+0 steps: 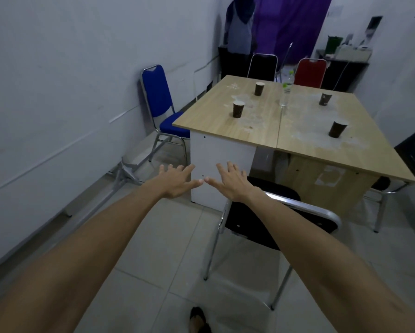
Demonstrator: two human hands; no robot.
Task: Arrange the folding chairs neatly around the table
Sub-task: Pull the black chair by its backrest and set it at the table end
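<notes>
Both hands, left (177, 181) and right (230, 180), grip spread and empty, above black chair (261, 227) near tabletop (261, 131); blue chair (163, 109) alongside.

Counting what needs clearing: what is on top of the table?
On the table: four dark paper cups, a clear plastic bottle, and pale dusty smears. Nothing covers the tabletop; cup contents cannot be seen.

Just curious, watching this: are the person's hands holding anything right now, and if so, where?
Nothing is held. The left hand and right hand are both open, fingers spread, above the black chair.
</notes>
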